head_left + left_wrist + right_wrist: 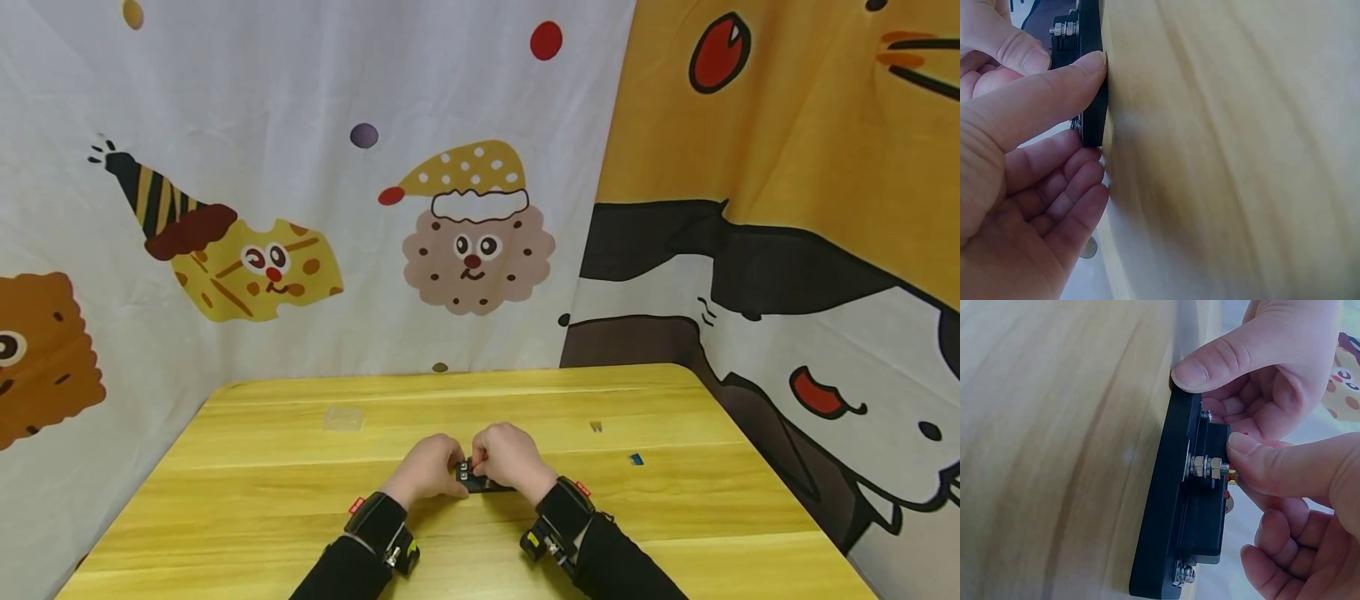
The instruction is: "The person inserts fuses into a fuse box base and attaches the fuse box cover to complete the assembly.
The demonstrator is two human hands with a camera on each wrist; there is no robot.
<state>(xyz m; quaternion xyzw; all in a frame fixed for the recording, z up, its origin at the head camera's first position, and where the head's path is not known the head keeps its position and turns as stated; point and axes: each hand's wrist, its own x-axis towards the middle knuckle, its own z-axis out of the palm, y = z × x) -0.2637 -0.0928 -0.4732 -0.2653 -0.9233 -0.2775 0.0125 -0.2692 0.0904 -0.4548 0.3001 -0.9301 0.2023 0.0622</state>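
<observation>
A black block [1155,519] lies on the wooden table, a thinner black housing [1205,515] on its face and metal bolts with nuts [1200,466] along it. My left hand [429,468] grips one end of the block, thumb [1085,69] on its side edge and fingers under the end. At the housing's top, my right hand [513,457] has thumb and forefinger closed together. Gold and red bits [1230,477] show just beneath that thumb; I cannot tell exactly what the fingertips pinch, as they mostly hide it.
A clear plastic box [343,419] sits toward the back left of the table [262,467]. To the right of my hands lie a small tan piece [596,427] and a small blue piece [637,459]. Printed cloth [300,150] hangs behind the table.
</observation>
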